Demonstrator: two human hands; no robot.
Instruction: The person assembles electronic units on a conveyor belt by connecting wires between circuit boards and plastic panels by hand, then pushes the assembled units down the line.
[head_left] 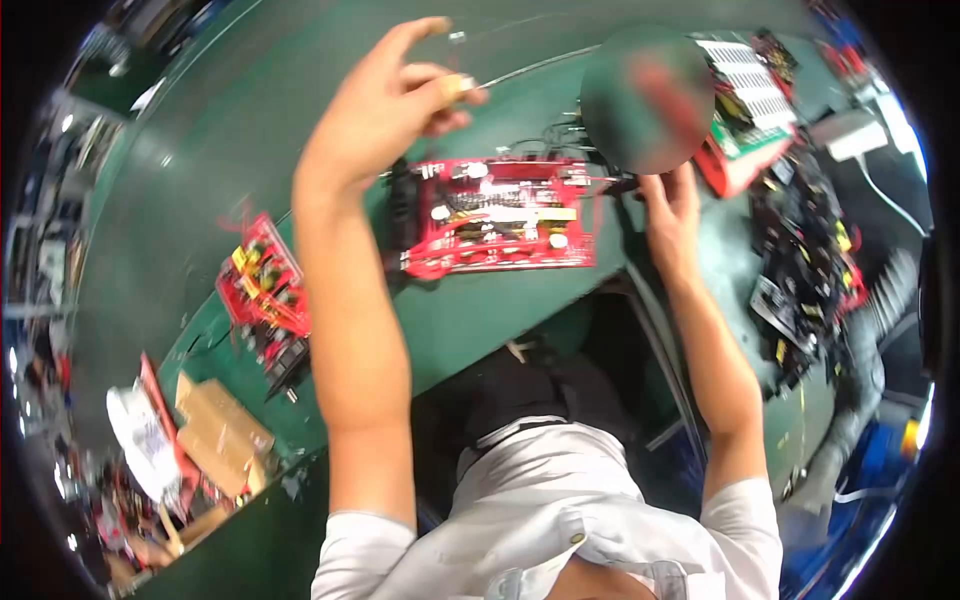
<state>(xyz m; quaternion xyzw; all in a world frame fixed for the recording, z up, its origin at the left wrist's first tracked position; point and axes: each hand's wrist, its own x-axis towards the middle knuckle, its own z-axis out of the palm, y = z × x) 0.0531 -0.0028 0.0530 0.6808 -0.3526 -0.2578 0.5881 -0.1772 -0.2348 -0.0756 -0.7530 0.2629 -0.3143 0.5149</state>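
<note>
A red circuit-board assembly (510, 215) with a black end piece, red wires and yellow labels lies on the green bench in front of me. My left hand (395, 110) is raised over its far left corner. Its index finger is stretched out, the other fingers are curled, and a yellow band (456, 88) wraps one of them. Something small and pale shows at the fingertips, too blurred to name. My right hand (672, 205) is closed beside the assembly's right end, near a slim dark object (624, 186). A blurred round patch hides its fingertips and whatever they hold.
A smaller red board unit (265, 285) lies left of my forearm. Beyond it are a cardboard box (222, 435) and a white roll (147, 440). On the right sit a red tray (730, 172), a heap of black parts (805, 250) and a grey flexible duct (862, 370).
</note>
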